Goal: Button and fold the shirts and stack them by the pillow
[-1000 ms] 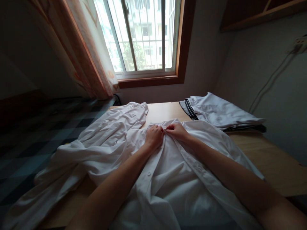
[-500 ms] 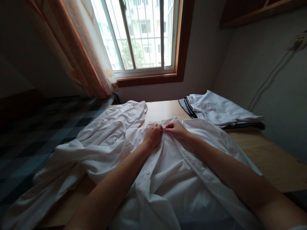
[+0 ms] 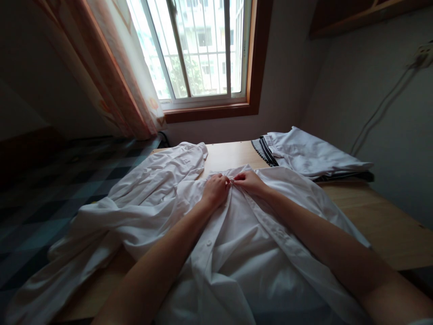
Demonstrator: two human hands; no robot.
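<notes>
A white button-up shirt (image 3: 237, 253) lies spread over the table, its two front edges parted below my hands. My left hand (image 3: 216, 188) pinches the button edge near the top of the front. Close beside it, my right hand (image 3: 251, 183) pinches the opposite edge, and the fingertips of both hands nearly meet. What lies between the fingertips is too small to make out. Lower on the left edge, a white button (image 3: 209, 243) shows. One long sleeve (image 3: 98, 216) stretches out to the left.
Folded white clothes (image 3: 307, 153) with a black striped trim rest at the table's back right. The wooden table (image 3: 379, 221) adjoins a checked bed cover (image 3: 67, 180) at left. Behind stand a window (image 3: 203, 58) and an orange curtain (image 3: 111, 67). A cord (image 3: 379, 108) hangs down the right wall.
Both hands stay at the same place on the shirt, with only slight finger movement. The shirt and folded clothes have not moved.
</notes>
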